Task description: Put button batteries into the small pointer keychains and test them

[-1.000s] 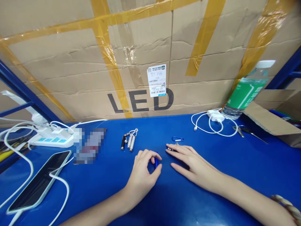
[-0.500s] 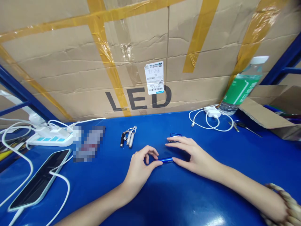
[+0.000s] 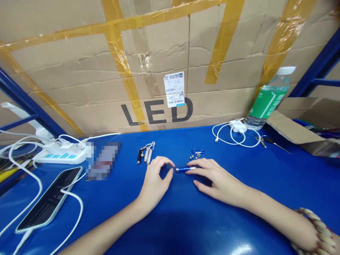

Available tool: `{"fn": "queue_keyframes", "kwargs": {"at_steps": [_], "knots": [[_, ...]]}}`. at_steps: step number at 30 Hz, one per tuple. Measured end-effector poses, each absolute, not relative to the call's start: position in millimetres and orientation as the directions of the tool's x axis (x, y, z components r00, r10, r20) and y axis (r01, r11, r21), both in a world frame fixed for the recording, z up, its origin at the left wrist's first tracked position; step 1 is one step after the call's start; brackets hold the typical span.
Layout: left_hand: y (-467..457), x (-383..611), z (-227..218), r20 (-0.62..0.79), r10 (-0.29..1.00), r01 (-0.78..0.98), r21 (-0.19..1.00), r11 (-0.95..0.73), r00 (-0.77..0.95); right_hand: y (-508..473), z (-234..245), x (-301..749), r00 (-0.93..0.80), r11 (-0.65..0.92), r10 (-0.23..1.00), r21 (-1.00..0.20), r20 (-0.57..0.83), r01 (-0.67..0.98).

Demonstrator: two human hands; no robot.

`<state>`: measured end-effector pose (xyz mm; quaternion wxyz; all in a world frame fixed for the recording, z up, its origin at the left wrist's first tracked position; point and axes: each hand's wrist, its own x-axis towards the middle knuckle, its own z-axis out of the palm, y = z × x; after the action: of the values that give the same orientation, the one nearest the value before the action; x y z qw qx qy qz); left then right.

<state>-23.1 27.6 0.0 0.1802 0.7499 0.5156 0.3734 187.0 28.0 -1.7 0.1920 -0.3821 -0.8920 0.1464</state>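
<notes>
Looking down through the head camera, we take the blue tube (image 3: 183,169) as the centre of our clock; it lies crosswise on the blue desk (image 3: 175,226), between our two hands. At eight to nine o'clock our left hand (image 3: 156,180) curls loosely, thumb and forefinger parted and nothing between them, its fingertips just beside the tube's silver end; at three to four our right hand (image 3: 215,179) is spread open, two fingertips at the tube's other end, though we cannot tell whether they press on it. Between one and two o'clock, close by, we see small round metal pieces (image 3: 195,156), with a blue carabiner (image 3: 198,151) just beyond; between nine and ten lie a black cylinder (image 3: 139,156) and two silver cylinders (image 3: 148,155), near our left knuckles.

Further out, a phone (image 3: 50,200) rests between eight and nine, a power strip (image 3: 62,158) just past nine; at two o'clock we have a white charger (image 3: 237,126) with its coiled cable, and a green-labelled bottle (image 3: 268,102) behind it; at twelve stands a taped cardboard panel (image 3: 156,85), lettered LED; a beaded bracelet (image 3: 316,226) circles our right forearm.
</notes>
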Motion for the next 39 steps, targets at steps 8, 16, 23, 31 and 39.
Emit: {"fn": "queue_keyframes", "kwargs": {"at_steps": [8, 16, 23, 31, 39], "knots": [[42, -43, -7, 0.424, 0.902, 0.886, 0.383, -0.259, 0.080, 38, -12, 196, -0.482, 0.564, 0.821, -0.308, 0.306, 0.766], [45, -46, -12, 0.411, 0.898, 0.923, 0.259, -0.284, 0.160, 38, -16, 197, -0.374, 0.490, 0.851, -0.303, 0.368, 0.818], [46, -45, -10, 0.372, 0.913, 0.892, 0.335, -0.303, 0.170, 36, -14, 195, -0.386, 0.531, 0.828, -0.347, 0.408, 0.773], [39, -36, -9, 0.312, 0.916, 0.792, 0.477, -0.381, 0.252, 34, -8, 192, -0.411, 0.543, 0.833, -0.405, 0.371, 0.735], [30, -30, -8, 0.267, 0.938, 0.820, 0.470, -0.328, 0.222, 35, -9, 189, -0.444, 0.556, 0.829, -0.428, 0.339, 0.712]]}}
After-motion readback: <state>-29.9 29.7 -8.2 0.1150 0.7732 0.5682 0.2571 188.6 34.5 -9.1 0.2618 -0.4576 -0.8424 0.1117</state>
